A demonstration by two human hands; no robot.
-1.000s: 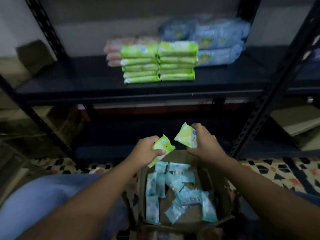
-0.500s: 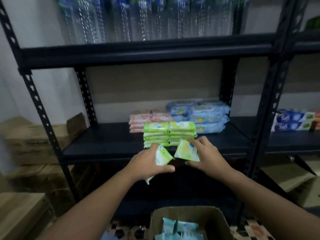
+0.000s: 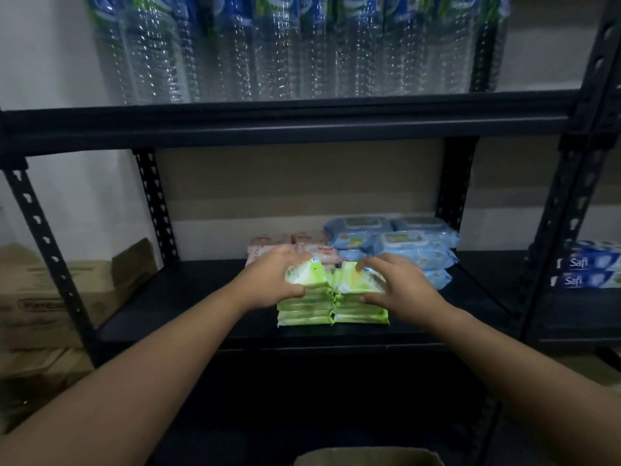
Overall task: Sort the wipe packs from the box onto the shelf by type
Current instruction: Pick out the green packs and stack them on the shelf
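Green packs: one is held in each hand, both being set on top of two side-by-side green stacks (image 3: 332,307) at the shelf (image 3: 188,311) front.
Box (image 3: 368,457): only its rim is seen, at the bottom edge.
Left hand (image 3: 274,282): its grip is curled round the left green pack (image 3: 307,275).
Right hand (image 3: 400,285): its grip is pinched on the right green pack (image 3: 358,280).
Pink packs (image 3: 268,245): stacked behind the green stacks.
Blue packs (image 3: 413,245): piled behind, to the right.
Bottles (image 3: 285,45): lined on the upper shelf.
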